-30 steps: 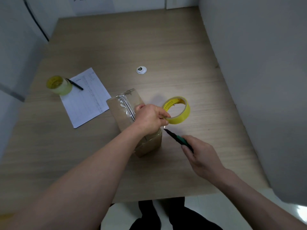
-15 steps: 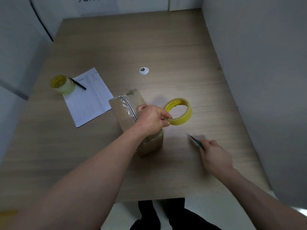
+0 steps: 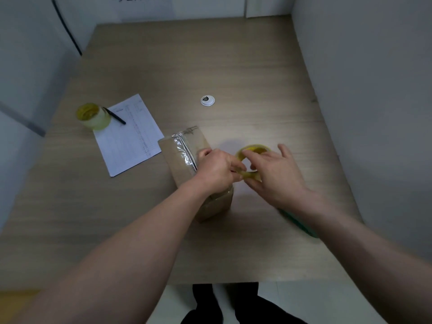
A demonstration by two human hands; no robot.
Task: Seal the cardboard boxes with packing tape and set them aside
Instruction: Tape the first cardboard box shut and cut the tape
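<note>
Head view, box [image 3: 177,157]: brown cardboard, glossy clear tape strip, pressed by left hand [image 3: 216,170].
Tape roll [image 3: 251,175]: yellow ring, 3 o'clock of box, gripped by right hand [image 3: 273,176].
Surface [image 3: 233,66]: pale woodgrain.

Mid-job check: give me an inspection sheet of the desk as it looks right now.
Surface: wooden table, grommet cap set in it.
Job's things: cardboard box, shiny tape along its top; yellow tape roll beside it.
Clutter: printed sheet; black pen; second tape roll; green-handled cutter, blurred.
Hands: left hand on box, pinching the tape; right hand gripping the yellow roll.
Cables: black cable down the wall.
Surroundings: pale partition walls.
</note>
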